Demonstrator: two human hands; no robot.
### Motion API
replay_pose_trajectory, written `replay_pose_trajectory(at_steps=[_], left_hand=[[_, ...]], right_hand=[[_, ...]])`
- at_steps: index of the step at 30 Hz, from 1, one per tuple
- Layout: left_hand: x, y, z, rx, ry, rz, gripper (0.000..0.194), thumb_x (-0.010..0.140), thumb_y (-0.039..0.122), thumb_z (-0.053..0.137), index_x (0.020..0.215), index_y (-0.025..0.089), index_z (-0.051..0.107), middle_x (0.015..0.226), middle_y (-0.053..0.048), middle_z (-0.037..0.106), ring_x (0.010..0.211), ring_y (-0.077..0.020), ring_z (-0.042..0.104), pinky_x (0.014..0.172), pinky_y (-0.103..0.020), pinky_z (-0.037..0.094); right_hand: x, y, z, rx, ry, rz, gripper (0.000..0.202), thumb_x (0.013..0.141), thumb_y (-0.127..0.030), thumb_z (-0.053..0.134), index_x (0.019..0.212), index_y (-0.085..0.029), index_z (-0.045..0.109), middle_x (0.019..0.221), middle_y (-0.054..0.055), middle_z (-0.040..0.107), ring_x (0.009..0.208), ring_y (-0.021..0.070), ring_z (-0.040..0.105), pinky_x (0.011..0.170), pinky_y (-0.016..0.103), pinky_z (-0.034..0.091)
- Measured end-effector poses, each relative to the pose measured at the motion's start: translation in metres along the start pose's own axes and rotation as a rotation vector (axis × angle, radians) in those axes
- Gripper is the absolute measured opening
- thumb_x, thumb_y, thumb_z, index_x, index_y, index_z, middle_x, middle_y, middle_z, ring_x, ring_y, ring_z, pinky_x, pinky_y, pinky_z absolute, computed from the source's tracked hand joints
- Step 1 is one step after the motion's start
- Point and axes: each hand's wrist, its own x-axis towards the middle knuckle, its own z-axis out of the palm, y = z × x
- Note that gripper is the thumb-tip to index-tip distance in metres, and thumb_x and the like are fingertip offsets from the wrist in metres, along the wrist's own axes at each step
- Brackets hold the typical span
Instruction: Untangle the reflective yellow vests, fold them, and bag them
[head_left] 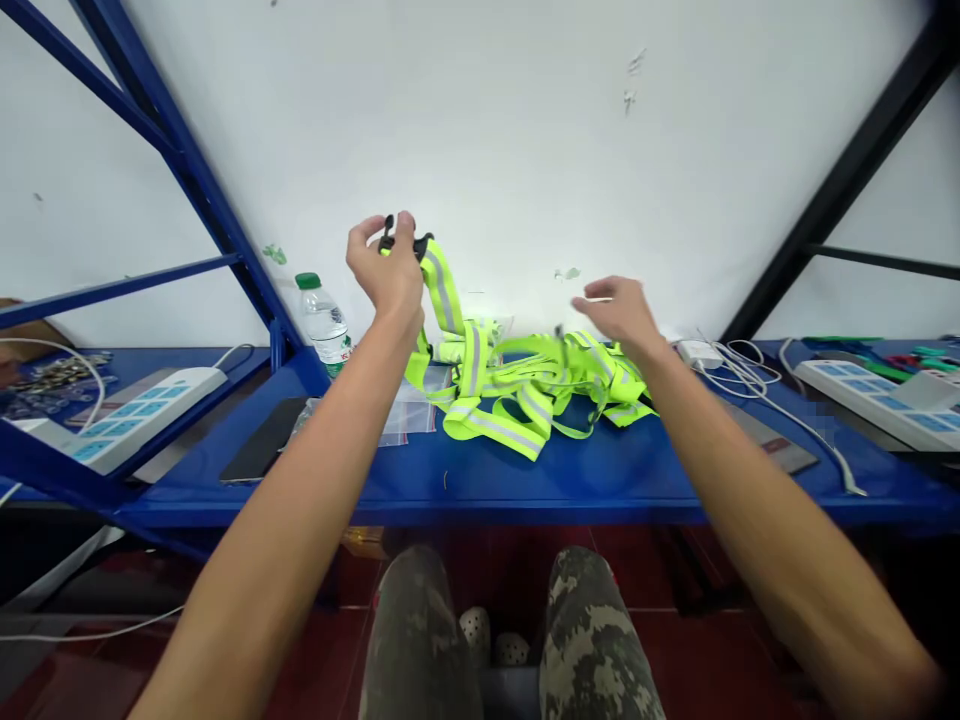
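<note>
My left hand pinches the black buckle of a yellow-green reflective strap, raised, I judge, so the webbing hangs clear of the strap pile on the blue surface. My right hand hovers above the pile's right end, fingers parted, grasping nothing. The capped bottle stands left; whether the clear bags hold anything, I can't tell.

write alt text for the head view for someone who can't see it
A person's left hand holds up a black buckle on a bright yellow strap with a silver stripe, while the open right hand is raised above a heap of similar strapping. The heap lies on a blue table, with plastic bags and a bottle to its left.
</note>
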Motion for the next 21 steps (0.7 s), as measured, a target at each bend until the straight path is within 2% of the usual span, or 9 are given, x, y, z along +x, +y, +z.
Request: replay_pose_trajectory(at_steps=[2,3,4,6,9,12,15,18,21], left_hand=[[-0.012,0.012,0.015,-0.05,0.187,0.0,0.05,0.086,0.053,0.061,0.122,0.024,0.044,0.097,-0.001,0.06,0.092,-0.0131,0.057,0.063,-0.024,0.042],[-0.017,0.017,0.02,-0.062,0.233,0.0,0.05,0.089,0.05,0.059,0.127,0.024,0.04,0.098,-0.001,0.06,0.09,-0.0119,0.057,0.063,-0.024,0.041],[-0.02,0.019,0.024,-0.065,0.234,-0.003,0.048,0.091,0.049,0.056,0.129,0.024,0.038,0.098,-0.001,0.059,0.09,-0.0112,0.057,0.064,-0.023,0.04],[-0.023,0.021,0.025,-0.064,0.152,-0.009,0.045,0.094,0.053,0.048,0.126,0.023,0.04,0.095,0.0,0.059,0.094,-0.0122,0.057,0.066,-0.024,0.04],[-0.019,0.018,0.016,-0.098,0.062,-0.007,0.045,0.089,0.061,0.051,0.116,0.026,0.046,0.092,-0.001,0.061,0.096,-0.0153,0.058,0.065,-0.026,0.042],[-0.017,0.017,0.008,-0.153,0.179,0.029,0.047,0.082,0.056,0.065,0.113,0.027,0.043,0.09,0.0,0.06,0.084,-0.0141,0.059,0.059,-0.024,0.042],[-0.019,0.017,0.009,-0.217,0.242,0.053,0.049,0.079,0.051,0.07,0.108,0.025,0.042,0.085,0.001,0.06,0.073,-0.0124,0.059,0.053,-0.023,0.041],[-0.021,0.017,0.015,-0.276,0.117,0.05,0.049,0.074,0.052,0.074,0.105,0.025,0.045,0.083,-0.001,0.063,0.072,-0.0141,0.063,0.053,-0.023,0.045],[-0.022,0.019,0.015,-0.268,-0.028,0.052,0.047,0.073,0.052,0.075,0.102,0.024,0.051,0.083,-0.002,0.065,0.077,-0.017,0.067,0.059,-0.025,0.05]], right_hand=[[-0.018,0.0,0.029,-0.111,-0.083,-0.065,0.045,0.076,-0.05,0.066,0.11,-0.021,0.061,0.106,0.01,0.064,0.096,0.023,0.062,0.08,0.039,0.053],[-0.028,0.001,0.044,-0.211,-0.143,-0.135,0.048,0.076,-0.05,0.066,0.112,-0.02,0.061,0.11,0.01,0.064,0.096,0.0233,0.061,0.081,0.039,0.052],[-0.037,0.002,0.057,-0.32,-0.211,-0.203,0.051,0.075,-0.049,0.067,0.116,-0.02,0.06,0.113,0.011,0.063,0.098,0.0241,0.061,0.084,0.039,0.051],[-0.05,0.004,0.078,-0.542,-0.237,-0.292,0.049,0.077,-0.044,0.066,0.118,-0.017,0.061,0.116,0.014,0.062,0.102,0.0277,0.059,0.089,0.042,0.049],[-0.053,0.01,0.087,-0.715,-0.221,-0.287,0.032,0.084,-0.026,0.053,0.112,-0.015,0.066,0.114,0.015,0.063,0.105,0.0296,0.06,0.092,0.042,0.047],[-0.045,0.015,0.08,-0.602,-0.31,-0.201,0.031,0.084,-0.016,0.049,0.109,-0.015,0.068,0.105,0.012,0.069,0.097,0.0251,0.065,0.088,0.037,0.05],[-0.042,0.019,0.079,-0.383,-0.394,-0.145,0.041,0.081,-0.026,0.062,0.121,-0.015,0.063,0.115,0.011,0.068,0.093,0.0231,0.067,0.082,0.035,0.053],[-0.044,0.026,0.088,-0.347,-0.301,-0.194,0.052,0.076,-0.028,0.069,0.125,-0.013,0.06,0.119,0.013,0.067,0.097,0.025,0.066,0.084,0.039,0.053],[-0.039,0.037,0.095,-0.239,-0.343,-0.207,0.038,0.078,-0.019,0.061,0.115,-0.015,0.066,0.111,0.01,0.07,0.092,0.0224,0.067,0.082,0.037,0.052]])
